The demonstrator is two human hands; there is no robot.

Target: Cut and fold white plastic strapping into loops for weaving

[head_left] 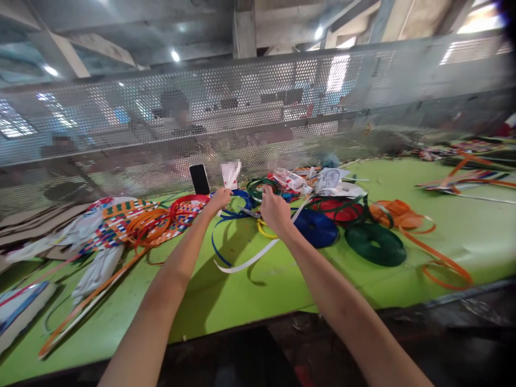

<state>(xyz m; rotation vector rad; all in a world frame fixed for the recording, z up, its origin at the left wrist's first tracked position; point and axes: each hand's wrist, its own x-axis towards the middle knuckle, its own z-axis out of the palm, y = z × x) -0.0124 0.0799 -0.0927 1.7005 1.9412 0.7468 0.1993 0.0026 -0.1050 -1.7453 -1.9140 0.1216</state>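
Observation:
My left hand (pixel 221 199) is closed on a white strip (pixel 230 176), whose pale end sticks up above the fingers. To the right, my right hand (pixel 274 208) is a fist around what look like scissors (pixel 250 213); grey blades point left from it, the handles hidden. A long white strap (pixel 245 263) curls over the table below and passes behind my right wrist. Around the hands lie a blue strap coil (pixel 242 200), a yellow strap loop (pixel 265 230) and a large blue roll (pixel 318 228).
A green-topped table (pixel 242 301) carries a dark green roll (pixel 374 244), orange strapping (pixel 397 214) and a red roll (pixel 338 210) at right. A woven multicoloured piece (pixel 124 217) lies left. A phone (pixel 199 179) stands behind, before a perforated metal screen (pixel 250 123); people sit beyond.

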